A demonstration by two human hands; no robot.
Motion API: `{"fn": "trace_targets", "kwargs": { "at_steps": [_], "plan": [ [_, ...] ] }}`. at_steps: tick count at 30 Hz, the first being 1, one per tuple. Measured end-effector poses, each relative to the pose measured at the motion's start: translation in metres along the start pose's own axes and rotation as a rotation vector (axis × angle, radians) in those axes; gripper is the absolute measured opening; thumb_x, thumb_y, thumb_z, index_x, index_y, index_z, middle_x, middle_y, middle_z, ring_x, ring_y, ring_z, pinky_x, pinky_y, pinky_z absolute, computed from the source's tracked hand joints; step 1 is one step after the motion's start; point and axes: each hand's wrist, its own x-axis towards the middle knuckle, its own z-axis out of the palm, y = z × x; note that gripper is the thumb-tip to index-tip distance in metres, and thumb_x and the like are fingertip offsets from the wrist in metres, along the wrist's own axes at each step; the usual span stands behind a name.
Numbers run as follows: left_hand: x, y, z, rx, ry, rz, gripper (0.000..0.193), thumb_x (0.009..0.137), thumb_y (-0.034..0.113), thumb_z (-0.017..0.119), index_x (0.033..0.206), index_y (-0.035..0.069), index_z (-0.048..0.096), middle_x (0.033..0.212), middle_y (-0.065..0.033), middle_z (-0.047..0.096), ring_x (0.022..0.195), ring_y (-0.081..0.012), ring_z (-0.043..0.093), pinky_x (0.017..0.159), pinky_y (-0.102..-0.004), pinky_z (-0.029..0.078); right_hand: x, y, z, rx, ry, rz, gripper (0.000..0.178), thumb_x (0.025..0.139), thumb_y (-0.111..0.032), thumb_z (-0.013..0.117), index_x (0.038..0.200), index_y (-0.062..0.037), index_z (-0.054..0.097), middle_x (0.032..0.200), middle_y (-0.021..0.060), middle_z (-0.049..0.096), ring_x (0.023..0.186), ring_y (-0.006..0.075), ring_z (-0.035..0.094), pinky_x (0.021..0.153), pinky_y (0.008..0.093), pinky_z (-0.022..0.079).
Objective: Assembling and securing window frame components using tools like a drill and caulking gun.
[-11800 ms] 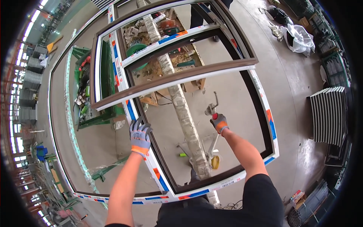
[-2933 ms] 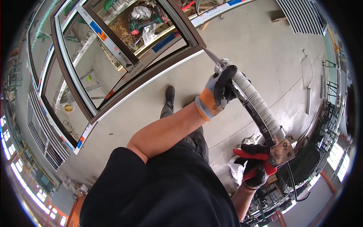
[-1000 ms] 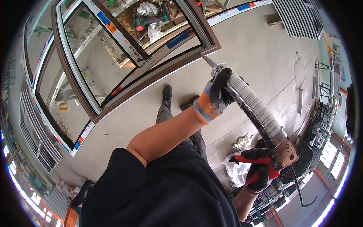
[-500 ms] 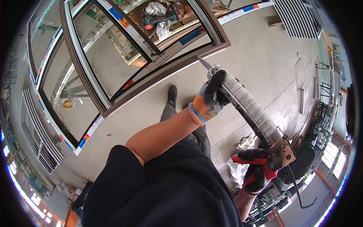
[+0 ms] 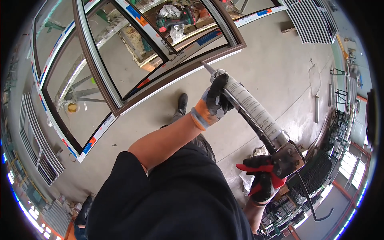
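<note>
A caulking gun point(image 5: 262, 134) loaded with a white sealant cartridge point(image 5: 252, 106) slants across the middle of the view. My left hand point(image 5: 215, 100), in an orange and black glove, is closed round the front of the gun just behind its nozzle. The nozzle tip point(image 5: 206, 67) is at the near edge of a brown window frame point(image 5: 168, 85); I cannot tell whether it touches. My right hand point(image 5: 262, 182), gloved in black, is wrapped round the red handle and trigger at the rear. A bent metal rod point(image 5: 312, 200) sticks out behind the gun.
Beneath the frame, a cordless power tool point(image 5: 176, 19) lies on a cluttered wooden worktop. Slatted metal panels stand at the far right point(image 5: 308, 20) and left point(image 5: 40, 140). Metal racks point(image 5: 332, 156) line the right. Crumpled paper and plastic point(image 5: 247, 180) lie by my right hand.
Both hands and the caulking gun have shifted left in view, and the nozzle tip has slid left along the frame's near edge. The grip of each hand stays closed.
</note>
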Motion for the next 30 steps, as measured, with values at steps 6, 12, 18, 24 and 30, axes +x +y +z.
{"fn": "trace_targets", "kwargs": {
  "at_steps": [6, 12, 18, 24, 30],
  "plan": [
    [-0.020, 0.011, -0.009, 0.013, 0.039, -0.018, 0.018, 0.096, 0.032, 0.055, 0.106, 0.017, 0.052, 0.096, -0.0077, 0.066, 0.098, -0.0293, 0.065, 0.095, -0.0498, 0.051, -0.028, 0.006, 0.011, 0.000, -0.058, 0.060, 0.049, 0.082, -0.019, 0.066, 0.119, 0.0076, 0.048, 0.096, 0.0212, 0.061, 0.087, 0.0375, 0.064, 0.079, 0.0513, 0.054],
    [-0.036, 0.023, -0.022, -0.106, -0.110, -0.066, 0.021, 0.098, 0.034, 0.053, 0.101, 0.013, 0.054, 0.098, -0.0114, 0.066, 0.097, -0.0319, 0.066, 0.091, -0.0487, 0.053, -0.052, 0.010, 0.030, 0.009, -0.073, 0.065, 0.045, 0.083, -0.019, 0.064, 0.118, 0.0064, 0.049, 0.097, 0.0201, 0.061, 0.091, 0.0365, 0.063, 0.080, 0.0506, 0.053],
    [-0.067, 0.034, -0.021, -0.111, -0.011, -0.041, 0.027, 0.096, 0.037, 0.058, 0.105, 0.011, 0.056, 0.101, -0.0129, 0.065, 0.100, -0.0296, 0.064, 0.093, -0.0459, 0.052, -0.077, 0.013, 0.046, 0.002, -0.109, 0.017, 0.045, 0.084, -0.017, 0.062, 0.121, 0.0065, 0.050, 0.098, 0.0215, 0.062, 0.089, 0.0376, 0.064, 0.080, 0.0515, 0.052],
    [-0.100, 0.050, -0.020, -0.073, 0.058, -0.041, 0.028, 0.095, 0.037, 0.059, 0.107, 0.013, 0.055, 0.102, -0.0112, 0.064, 0.099, -0.0280, 0.063, 0.092, -0.0452, 0.052, -0.103, 0.014, 0.065, 0.007, -0.105, 0.019, 0.044, 0.084, -0.017, 0.063, 0.119, 0.0070, 0.050, 0.098, 0.0217, 0.062, 0.089, 0.0376, 0.064, 0.080, 0.0515, 0.052],
    [-0.132, 0.064, -0.026, -0.056, 0.053, -0.017, 0.027, 0.095, 0.039, 0.059, 0.108, 0.015, 0.056, 0.101, -0.0104, 0.065, 0.098, -0.0280, 0.064, 0.092, -0.0449, 0.052, -0.132, 0.014, 0.082, 0.004, -0.097, 0.045, 0.041, 0.084, -0.014, 0.063, 0.116, 0.0072, 0.050, 0.095, 0.0204, 0.061, 0.086, 0.0362, 0.064, 0.079, 0.0503, 0.052]
  ]
}}
